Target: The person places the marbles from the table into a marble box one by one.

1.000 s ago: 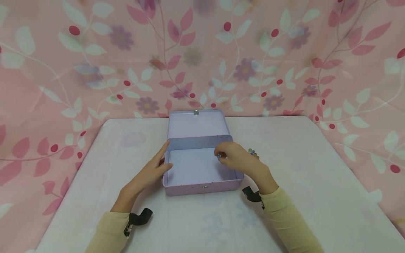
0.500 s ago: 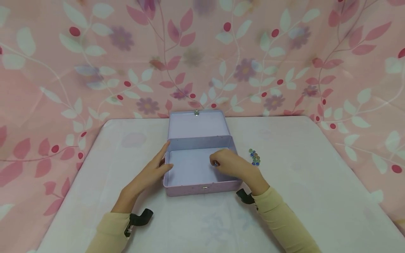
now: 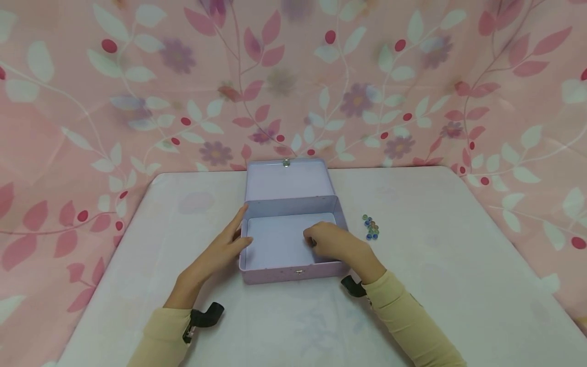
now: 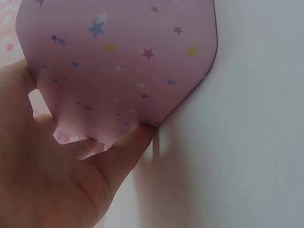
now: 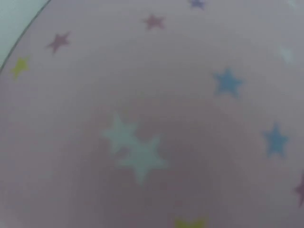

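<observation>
A lilac tin box (image 3: 270, 276) stands with its lid (image 3: 288, 179) hinged back. My left hand (image 3: 222, 250) grips the box's left side, thumb over the rim and fingers along the outer wall. In the left wrist view, that hand (image 4: 66, 175) holds the star-printed side of the box (image 4: 128, 61). Low inside the box, near its right part, my right hand (image 3: 334, 242) has its fingers curled together in a pinch. Something small and dark, seemingly a marble, shows between them, mostly hidden. The right wrist view has only the starry box wall (image 5: 190, 114).
Several glass marbles (image 3: 371, 228), blue, green and amber, lie in a small cluster on the white cloth-covered table (image 3: 440, 285), right of the box. Behind the table hangs a pink floral curtain (image 3: 293, 76).
My right hand has moved left and down into the box with a blue marble at its fingertips, which is now mostly hidden. More of the marble cluster shows. The left hand stays put.
</observation>
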`<action>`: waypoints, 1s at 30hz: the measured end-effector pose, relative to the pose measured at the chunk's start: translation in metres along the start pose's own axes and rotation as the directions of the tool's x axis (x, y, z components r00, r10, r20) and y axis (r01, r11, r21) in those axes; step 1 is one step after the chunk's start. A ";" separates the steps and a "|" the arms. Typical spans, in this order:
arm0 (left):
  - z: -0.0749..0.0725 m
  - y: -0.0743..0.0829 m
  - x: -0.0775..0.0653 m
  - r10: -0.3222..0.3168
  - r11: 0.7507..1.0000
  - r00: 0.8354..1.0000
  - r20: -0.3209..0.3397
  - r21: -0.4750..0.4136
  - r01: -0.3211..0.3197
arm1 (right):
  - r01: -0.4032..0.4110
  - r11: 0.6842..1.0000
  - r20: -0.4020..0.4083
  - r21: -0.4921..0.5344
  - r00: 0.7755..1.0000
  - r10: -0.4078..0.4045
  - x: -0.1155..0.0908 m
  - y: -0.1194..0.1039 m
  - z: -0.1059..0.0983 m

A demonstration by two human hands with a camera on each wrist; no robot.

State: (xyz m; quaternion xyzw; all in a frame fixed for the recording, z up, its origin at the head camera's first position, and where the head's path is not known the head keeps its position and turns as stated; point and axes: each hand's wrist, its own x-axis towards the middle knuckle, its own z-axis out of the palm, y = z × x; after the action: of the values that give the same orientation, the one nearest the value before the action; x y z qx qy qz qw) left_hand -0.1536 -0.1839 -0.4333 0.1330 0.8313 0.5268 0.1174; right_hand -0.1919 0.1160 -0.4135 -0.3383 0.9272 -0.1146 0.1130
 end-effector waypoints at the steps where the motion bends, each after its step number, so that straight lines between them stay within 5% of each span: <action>1: 0.000 0.000 0.000 -0.003 1.000 1.000 0.001 0.000 0.003 | 0.002 1.000 -0.005 -0.003 1.000 -0.002 0.000 0.000 0.000; 18: 0.000 0.001 0.001 0.013 0.999 1.000 0.000 0.035 -0.013 | 0.014 0.984 -0.153 0.177 0.988 0.014 -0.012 0.003 -0.022; 30: 0.000 0.002 0.001 0.016 0.999 1.000 0.005 0.031 -0.016 | 0.035 0.963 -0.367 0.267 0.928 0.068 -0.042 0.036 -0.055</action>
State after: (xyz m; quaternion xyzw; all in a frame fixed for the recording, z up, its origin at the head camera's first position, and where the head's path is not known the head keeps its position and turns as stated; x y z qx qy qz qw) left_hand -0.1538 -0.1828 -0.4318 0.1429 0.8378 0.5146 0.1131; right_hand -0.1978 0.1778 -0.3660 -0.2839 0.9103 -0.3005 -0.0193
